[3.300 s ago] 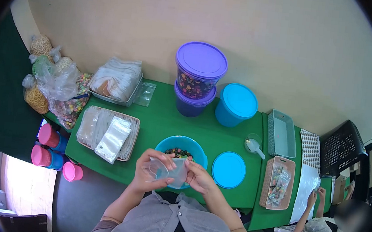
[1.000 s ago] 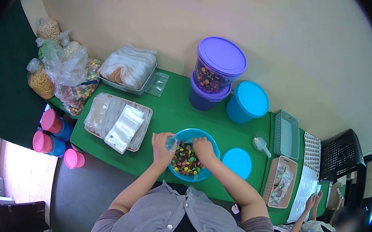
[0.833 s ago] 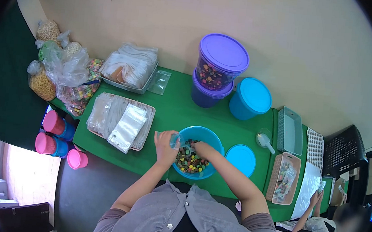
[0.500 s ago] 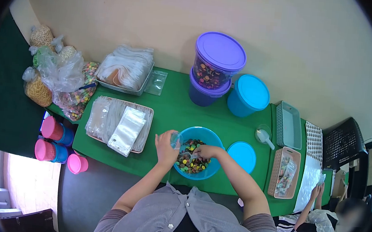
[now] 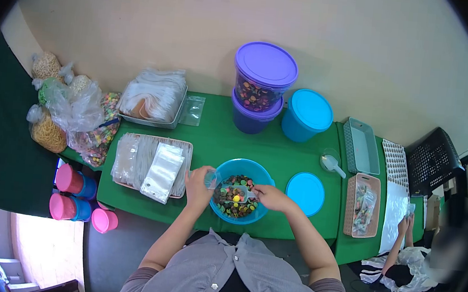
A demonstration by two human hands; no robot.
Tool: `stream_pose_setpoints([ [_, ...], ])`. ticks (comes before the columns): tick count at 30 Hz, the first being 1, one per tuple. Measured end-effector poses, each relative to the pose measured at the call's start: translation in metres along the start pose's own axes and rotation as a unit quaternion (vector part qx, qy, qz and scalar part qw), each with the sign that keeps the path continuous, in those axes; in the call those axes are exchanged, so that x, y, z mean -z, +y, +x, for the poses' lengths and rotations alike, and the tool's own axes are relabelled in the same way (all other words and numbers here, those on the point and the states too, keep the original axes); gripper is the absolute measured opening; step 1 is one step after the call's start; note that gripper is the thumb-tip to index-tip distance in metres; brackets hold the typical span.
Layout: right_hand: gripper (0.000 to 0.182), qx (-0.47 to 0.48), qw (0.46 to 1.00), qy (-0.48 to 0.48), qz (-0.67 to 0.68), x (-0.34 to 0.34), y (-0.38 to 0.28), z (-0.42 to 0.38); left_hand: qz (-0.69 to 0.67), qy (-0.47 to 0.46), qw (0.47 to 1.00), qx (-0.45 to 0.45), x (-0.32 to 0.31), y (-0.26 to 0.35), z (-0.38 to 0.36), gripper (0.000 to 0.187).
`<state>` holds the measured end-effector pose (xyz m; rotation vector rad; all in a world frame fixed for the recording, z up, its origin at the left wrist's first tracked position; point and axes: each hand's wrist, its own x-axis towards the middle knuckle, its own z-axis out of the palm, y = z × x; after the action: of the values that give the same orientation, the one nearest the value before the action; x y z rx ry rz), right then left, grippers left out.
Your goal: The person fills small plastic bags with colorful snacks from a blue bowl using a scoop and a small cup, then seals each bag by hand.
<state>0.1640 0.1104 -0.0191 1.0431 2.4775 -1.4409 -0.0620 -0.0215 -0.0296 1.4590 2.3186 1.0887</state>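
Note:
A blue basin (image 5: pixel 267 178) holds many small colourful round pieces (image 5: pixel 239 209) that look like candies or chips. Over it, my right hand (image 5: pixel 272 197) grips the handle of a clear scoop (image 5: pixel 245 192), which carries some of the pieces. At the basin's left rim, my left hand (image 5: pixel 199 186) is wrapped round a small clear plastic cup (image 5: pixel 212 179), tilted towards the scoop. I cannot make out whether anything is in the cup. A basket of clear plastic bags (image 5: pixel 163 167) sits left of my left hand. A round blue lid (image 5: pixel 305 194) lies to the basin's right.
Stacked purple-lidded tubs (image 5: pixel 262 87) and a blue tub (image 5: pixel 306 116) stand at the back. Another scoop (image 5: pixel 332 164) rests in a small container. A pink basket (image 5: pixel 362 206) of packets is at the right. Beyond it are another person's hands (image 5: pixel 405 223). Bagged snacks (image 5: pixel 74 108) fill the left.
My right hand has lifted the scoop out of the pieces, now loaded, and its handle points right. My left hand still holds the cup near the rim. The camera view has shifted slightly.

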Motion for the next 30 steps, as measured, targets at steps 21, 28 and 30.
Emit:
stream_pose_setpoints([
  [21,0.026,0.093,0.957,0.273,0.008,0.066,-0.086,-0.103,-0.007,-0.092,0.972,-0.216,0.007,0.094,-0.004,0.063],
  [28,0.028,0.131,0.867,0.211,0.433,0.066,-0.084,-0.080,-0.037,-0.072,0.983,-0.168,0.007,0.105,0.000,0.069],
  [30,0.027,0.146,0.855,0.218,0.448,0.062,-0.091,-0.074,-0.041,-0.061,0.985,-0.157,0.010,0.108,0.004,0.070],
])
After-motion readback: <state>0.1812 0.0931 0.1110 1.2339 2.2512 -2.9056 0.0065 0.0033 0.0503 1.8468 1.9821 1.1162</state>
